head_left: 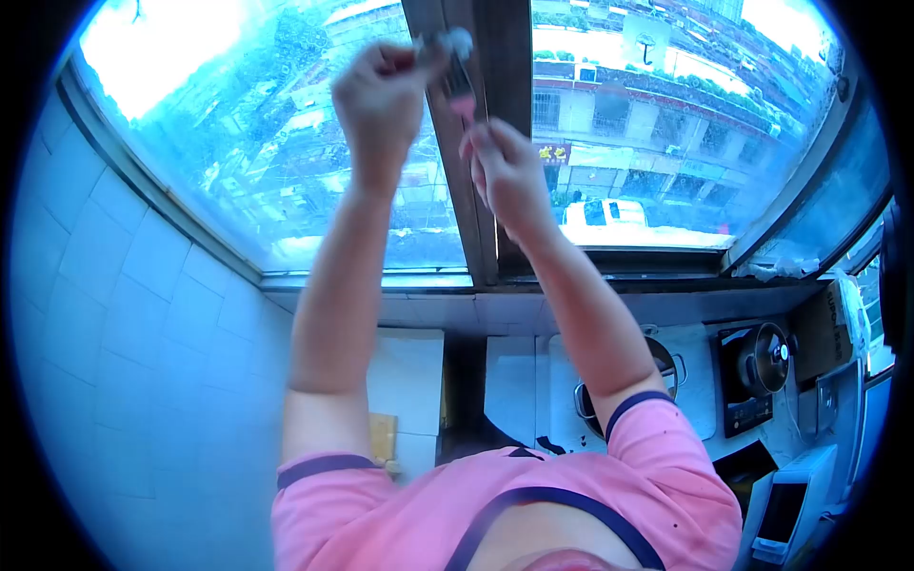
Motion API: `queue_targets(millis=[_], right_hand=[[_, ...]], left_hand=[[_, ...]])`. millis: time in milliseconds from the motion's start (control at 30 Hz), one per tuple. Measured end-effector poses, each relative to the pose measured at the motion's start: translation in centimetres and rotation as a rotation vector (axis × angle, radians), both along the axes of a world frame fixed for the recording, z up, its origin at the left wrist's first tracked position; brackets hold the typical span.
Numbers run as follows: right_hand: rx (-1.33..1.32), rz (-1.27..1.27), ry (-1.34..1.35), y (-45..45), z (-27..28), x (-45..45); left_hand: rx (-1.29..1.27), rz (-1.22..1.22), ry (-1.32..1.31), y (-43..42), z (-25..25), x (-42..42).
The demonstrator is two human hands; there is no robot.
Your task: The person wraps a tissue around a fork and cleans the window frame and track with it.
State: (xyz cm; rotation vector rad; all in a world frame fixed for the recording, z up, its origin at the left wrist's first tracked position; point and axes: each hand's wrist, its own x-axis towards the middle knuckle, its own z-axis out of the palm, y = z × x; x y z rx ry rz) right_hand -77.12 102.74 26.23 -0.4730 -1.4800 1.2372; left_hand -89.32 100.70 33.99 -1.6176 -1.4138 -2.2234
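Both arms are raised in front of the window's dark frame post. My right hand is closed around a slim tool with a pink handle, its darker, metallic-looking end pointing up. My left hand is pinched at the tool's upper end, against a small pale, whitish thing. Blur hides what that pale thing is, and the tool's exact kind does not show. The two hands are apart, the left one higher.
Below the window runs a counter with a pot partly behind my right arm. A lidded pan stands on a black cooktop. A cardboard box is at the right, a tan board at the left. Tiles cover the left wall.
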Motion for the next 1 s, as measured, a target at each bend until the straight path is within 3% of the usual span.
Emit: queue_targets(millis=[100, 200, 267, 333, 500, 533, 633, 767, 833, 1000], right_hand=[[0.020, 0.007, 0.042, -0.4, 1.0, -0.1], [-0.021, -0.012, -0.052, -1.0, -6.0, 0.5], [-0.030, -0.039, -0.113, -0.5, -7.4, 0.8], [-0.036, -0.030, -0.097, -0.7, -6.1, 0.8], [0.034, 0.030, -0.028, 0.7, 3.1, 0.6], [0.064, 0.061, -0.005, 0.6, 3.7, 0.4], [0.004, 0.051, -0.031, -0.4, 0.8, 0.8], [-0.055, -0.043, -0.232, -1.1, -11.9, 2.2], [-0.060, -0.069, -0.311, -1.2, -15.1, 3.2], [0.082, -0.137, -0.269, -0.4, -9.8, 2.9]], left_hand=[[-0.034, 0.138, 0.157, -1.2, 1.7, 0.5], [-0.101, 0.216, 0.208, -1.0, -5.7, 0.0], [-0.144, 0.149, 0.039, -1.1, -7.9, 0.9], [-0.060, 0.147, 0.060, -0.9, -6.1, 1.0], [0.044, 0.093, 0.145, -0.3, 4.0, 0.2], [0.043, 0.097, 0.142, -0.6, 3.7, 0.1], [0.016, 0.202, 0.210, -1.0, 0.1, 0.4], [-0.197, 0.124, 0.060, -1.7, -12.8, 0.8], [-0.306, 0.028, -0.154, -2.1, -16.2, 1.4], [-0.148, 0.070, -0.079, -0.3, -11.8, 0.5]])
